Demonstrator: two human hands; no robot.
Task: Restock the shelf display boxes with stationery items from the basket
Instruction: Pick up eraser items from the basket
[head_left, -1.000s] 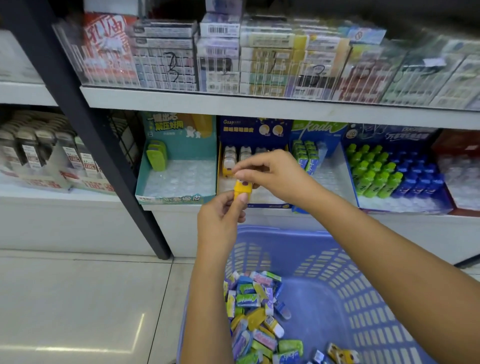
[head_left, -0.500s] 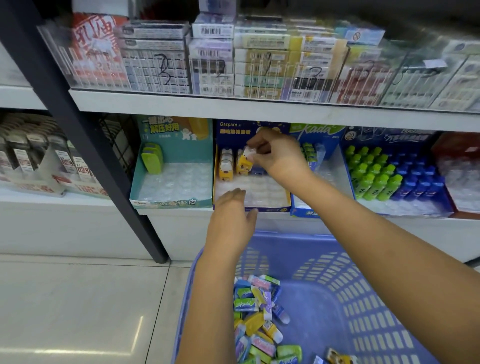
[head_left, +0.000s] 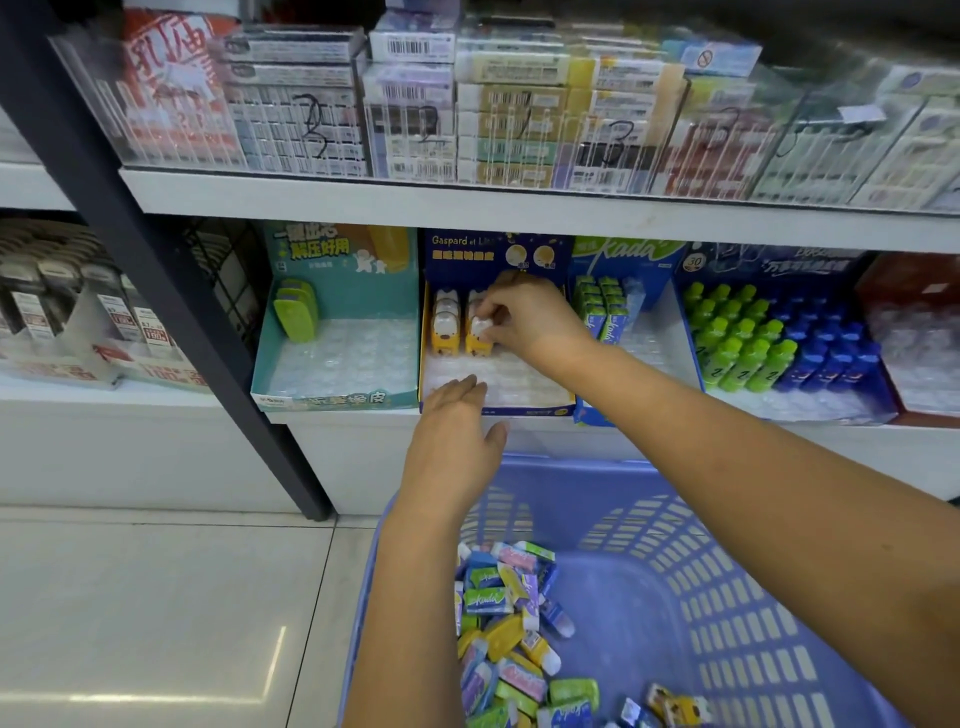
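My right hand (head_left: 524, 317) reaches into the dark blue display box (head_left: 530, 410) on the lower shelf, fingers pinched on a yellow and white eraser (head_left: 479, 335) standing in the second column. A further yellow eraser (head_left: 447, 327) stands to its left, with others behind. My left hand (head_left: 457, 431) hovers flat and open at the box's front edge, holding nothing. Below, the blue plastic basket (head_left: 727, 597) holds several loose wrapped erasers (head_left: 509, 623) in green, yellow, pink and blue.
A teal display box (head_left: 337, 364) with green items (head_left: 296, 317) stands to the left. To the right are a blue box of green packs (head_left: 602, 306) and a box of green and blue bottles (head_left: 769, 343). A dark shelf post (head_left: 171, 291) slants at left. Stacked packs fill the upper shelf (head_left: 519, 208).
My right hand took the yellow eraser from my left hand and carried it into the dark blue box, lowering it into the tray. My left hand let go and opened.
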